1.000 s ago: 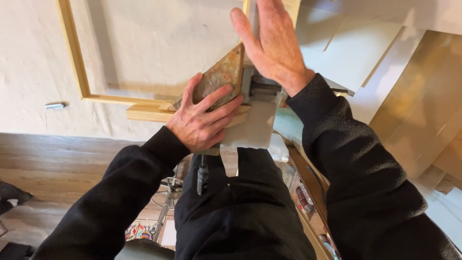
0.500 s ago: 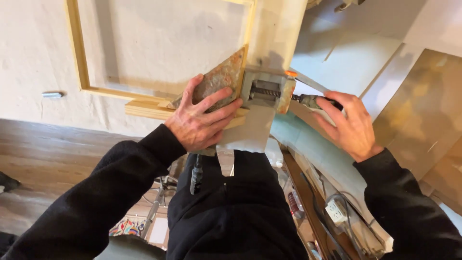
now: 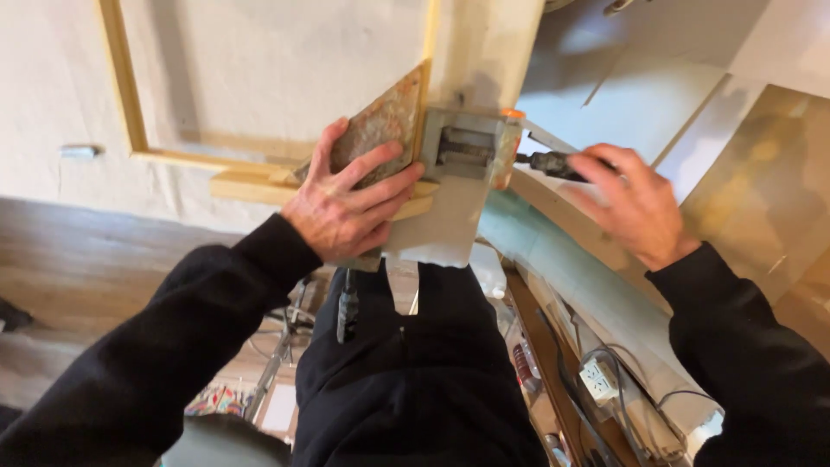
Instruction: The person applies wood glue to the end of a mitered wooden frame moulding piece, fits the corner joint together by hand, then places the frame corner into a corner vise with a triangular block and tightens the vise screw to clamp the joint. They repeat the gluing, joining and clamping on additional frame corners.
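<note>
While I look down from the head camera, my left hand lies spread flat, fingers open, pressing a triangular mottled board against a pale wooden batten. That board has a speckled brown and grey face, rough like stone or pressed chip, and its straight edge butts a grey metal corner clamp. Inside the clamp's boxy body I see a dark threaded screw. An orange tip sits at its right end, just beside a slim black handle. My right hand curls around that handle, fingers closed on it. Behind everything runs a light wooden frame on a rough plastered wall. A smooth grey sheet hangs beneath the clamp.
</note>
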